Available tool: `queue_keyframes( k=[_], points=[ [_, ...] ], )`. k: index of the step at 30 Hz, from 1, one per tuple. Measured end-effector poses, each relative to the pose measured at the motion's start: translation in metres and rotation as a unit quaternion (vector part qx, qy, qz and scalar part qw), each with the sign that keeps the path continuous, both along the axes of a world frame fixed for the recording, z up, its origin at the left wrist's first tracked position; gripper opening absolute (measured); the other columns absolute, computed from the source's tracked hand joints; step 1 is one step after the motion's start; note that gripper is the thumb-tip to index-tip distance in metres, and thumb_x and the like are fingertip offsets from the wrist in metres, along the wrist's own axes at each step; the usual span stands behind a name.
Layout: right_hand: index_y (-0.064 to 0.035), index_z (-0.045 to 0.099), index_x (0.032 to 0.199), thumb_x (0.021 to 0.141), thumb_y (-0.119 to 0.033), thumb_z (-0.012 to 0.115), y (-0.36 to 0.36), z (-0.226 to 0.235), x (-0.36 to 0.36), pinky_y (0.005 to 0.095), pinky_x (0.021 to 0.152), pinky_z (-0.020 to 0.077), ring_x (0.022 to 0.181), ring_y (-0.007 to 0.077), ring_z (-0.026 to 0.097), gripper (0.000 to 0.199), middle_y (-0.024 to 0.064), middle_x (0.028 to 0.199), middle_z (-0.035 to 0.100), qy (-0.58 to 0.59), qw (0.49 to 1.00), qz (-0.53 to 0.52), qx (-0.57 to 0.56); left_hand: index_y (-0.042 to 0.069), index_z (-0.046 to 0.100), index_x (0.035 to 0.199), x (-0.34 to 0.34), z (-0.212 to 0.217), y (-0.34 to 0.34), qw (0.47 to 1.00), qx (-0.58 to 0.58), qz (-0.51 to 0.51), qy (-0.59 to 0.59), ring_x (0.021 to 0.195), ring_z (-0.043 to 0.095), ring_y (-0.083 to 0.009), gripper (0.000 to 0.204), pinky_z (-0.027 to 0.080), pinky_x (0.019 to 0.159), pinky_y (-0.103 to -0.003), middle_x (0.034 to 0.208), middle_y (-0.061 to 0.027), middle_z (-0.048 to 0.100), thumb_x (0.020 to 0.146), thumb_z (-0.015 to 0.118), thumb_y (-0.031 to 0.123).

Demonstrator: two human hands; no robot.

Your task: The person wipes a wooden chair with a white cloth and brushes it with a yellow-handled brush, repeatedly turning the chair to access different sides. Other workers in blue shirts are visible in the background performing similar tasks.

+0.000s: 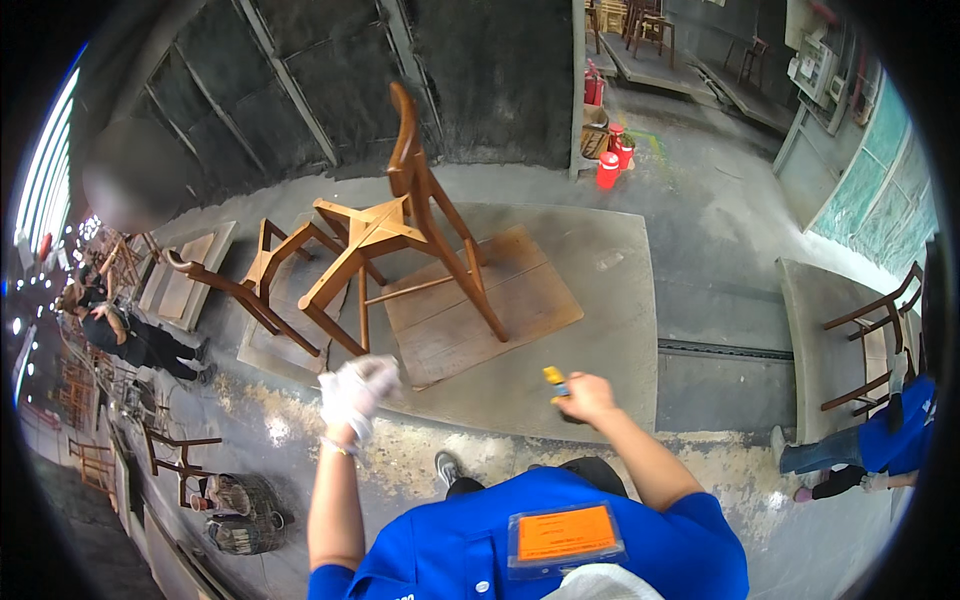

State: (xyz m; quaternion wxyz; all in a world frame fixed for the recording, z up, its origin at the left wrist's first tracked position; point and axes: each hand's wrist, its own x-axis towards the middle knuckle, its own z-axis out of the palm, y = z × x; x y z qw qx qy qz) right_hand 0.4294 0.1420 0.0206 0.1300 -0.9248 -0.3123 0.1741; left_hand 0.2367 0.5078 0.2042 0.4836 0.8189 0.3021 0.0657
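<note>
"In the head view, what did your right hand have hold of?"

"My bare right hand [588, 397] was curled firmly around a small yellow-and-dark hand tool [553, 377], its yellow end poking out past my fingers. I held it over the broad, flat grey platform [620, 300], apart from the chairs."

"And your left?"

"My left hand [358, 392] wore a white glove, its fingers bent inward. It was blurred, so I couldn't tell how far they had closed or whether they gripped anything. A thin gold-coloured band [340, 447] circled that wrist."

"Where was the chair?"

"The seatless chair frame of brown wood [385, 222], with its curved top rail, was ahead of me on a flat brown wooden board [540, 290] lying on the platform. One leg ended just beyond my glove; I couldn't tell whether they touched."

"What stood around it?"

"To its left was a second brown wooden chair frame [262, 268]. Red containers [607, 170] stood near the end of the dark wall [500, 80]. At the far right, a person in a blue top [903, 430] was beside another wooden chair frame [855, 391]; at the left was a person in dark clothes [135, 335]. My own blue shirt [430, 535] bore an orange card [567, 533] in a clear holder."
</note>
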Motion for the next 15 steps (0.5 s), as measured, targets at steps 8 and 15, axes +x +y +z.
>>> queue_keyframes(
  k=[8,15],
  points=[
    [-0.0046,0.08,0.091,0.08,-0.041,0.084,-0.074,-0.056,-0.062,0.0491,0.085,0.0606,0.095,0.0394,0.077,0.038,0.0216,0.096,0.079,0.017,0.839,-0.542,0.039,0.007,0.077,0.13,0.095,0.019,0.252,0.941,0.329,0.058,-0.046,0.115,0.074,-0.0327,0.046,0.053,0.104,-0.04,0.124,-0.0156,0.079,0.097,0.069,0.037],
    [-0.004,0.081,0.089,0.077,-0.035,0.088,-0.057,-0.087,-0.242,0.0416,0.077,0.0608,0.078,0.0272,0.079,0.034,0.0132,0.081,0.08,0.028,0.587,-0.8,0.121,0.014,0.065,0.133,0.256,-0.081,0.389,0.961,-0.162,-0.192,0.114,0.123,0.068,-0.0302,0.044,0.047,0.106,-0.054,0.134,-0.0105,0.074,0.107,0.056,0.048]
  ],
)
